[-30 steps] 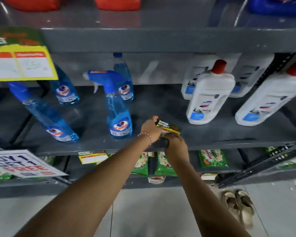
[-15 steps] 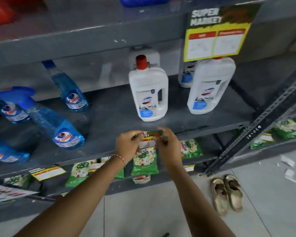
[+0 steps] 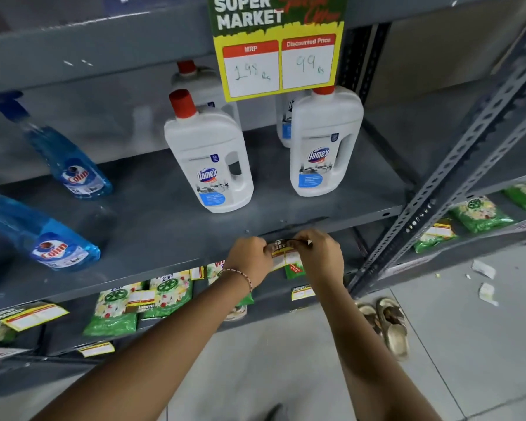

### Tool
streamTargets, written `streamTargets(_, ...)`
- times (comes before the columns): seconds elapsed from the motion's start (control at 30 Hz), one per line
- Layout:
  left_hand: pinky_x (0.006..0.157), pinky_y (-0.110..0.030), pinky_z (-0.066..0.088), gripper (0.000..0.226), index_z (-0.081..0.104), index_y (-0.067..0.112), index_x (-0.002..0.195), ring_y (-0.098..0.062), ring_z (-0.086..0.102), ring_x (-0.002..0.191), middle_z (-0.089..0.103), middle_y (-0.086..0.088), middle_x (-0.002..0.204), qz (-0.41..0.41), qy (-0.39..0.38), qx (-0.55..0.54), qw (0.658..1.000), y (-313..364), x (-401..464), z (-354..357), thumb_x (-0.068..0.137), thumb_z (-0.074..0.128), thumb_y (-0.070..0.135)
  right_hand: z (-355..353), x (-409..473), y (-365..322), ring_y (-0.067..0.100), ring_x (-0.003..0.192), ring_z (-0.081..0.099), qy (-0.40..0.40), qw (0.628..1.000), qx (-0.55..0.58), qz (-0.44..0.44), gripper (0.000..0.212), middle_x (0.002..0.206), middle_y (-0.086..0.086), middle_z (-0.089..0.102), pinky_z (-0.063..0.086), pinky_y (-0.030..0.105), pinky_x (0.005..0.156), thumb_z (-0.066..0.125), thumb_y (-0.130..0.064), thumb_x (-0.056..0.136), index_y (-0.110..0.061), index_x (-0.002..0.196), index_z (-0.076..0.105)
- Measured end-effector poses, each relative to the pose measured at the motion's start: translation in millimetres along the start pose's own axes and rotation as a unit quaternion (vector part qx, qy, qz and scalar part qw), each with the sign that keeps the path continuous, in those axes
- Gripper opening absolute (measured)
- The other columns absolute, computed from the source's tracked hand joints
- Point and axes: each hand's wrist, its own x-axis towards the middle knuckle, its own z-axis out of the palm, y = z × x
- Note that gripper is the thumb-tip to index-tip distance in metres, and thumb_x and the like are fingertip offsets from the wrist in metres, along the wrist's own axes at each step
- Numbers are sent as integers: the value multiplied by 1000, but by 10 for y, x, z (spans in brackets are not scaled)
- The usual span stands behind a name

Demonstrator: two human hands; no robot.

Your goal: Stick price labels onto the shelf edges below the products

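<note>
Both hands, left point(image 3: 251, 259) and right point(image 3: 319, 256), pinch a label point(image 3: 284, 255) at the shelf edge point(image 3: 164, 270) under the Domex point(image 3: 208, 165), not yet stuck; lower labels point(image 3: 302, 292) already up.

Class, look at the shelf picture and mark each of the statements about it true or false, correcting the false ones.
1. Both hands, left hand and right hand, hold the small yellow-and-white price label at the grey metal shelf edge. True.
2. The white plastic Domex bottles have blue caps. False: red caps.
3. The hanging yellow price sign shows 99 as discounted price. True.
4. The blue Colin spray bottles stand right of the Domex bottles. False: left.
</note>
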Motion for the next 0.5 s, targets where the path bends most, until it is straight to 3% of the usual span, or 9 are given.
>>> streamTargets(0.17,64,-36,45,32,67,-3,85,-43,65,86,70,-26,90,-12,-5,14,1000,-27,69,18,91,51,24,75,45,-6,21,76,62,24,999,19,14,6,84,-2,69,50,34,61,72,-21,78,-19,78,67)
streamTargets(0.37,61,-35,43,41,68,0,90,-40,66,84,71,-23,90,23,20,66,997,-97,33,15,97,43,32,-17,84,21,18,74,54,69,996,-3,49,29,80,-6,61,48,34,59,80,-37,71,-17,72,59)
streamTargets(0.5,66,-39,51,47,66,1,89,-42,66,83,70,-25,88,30,37,86,995,-284,-48,-36,99,36,35,31,-52,-13,20,75,60,115,989,8,92,20,87,-6,63,39,28,54,73,-31,81,-20,75,58)
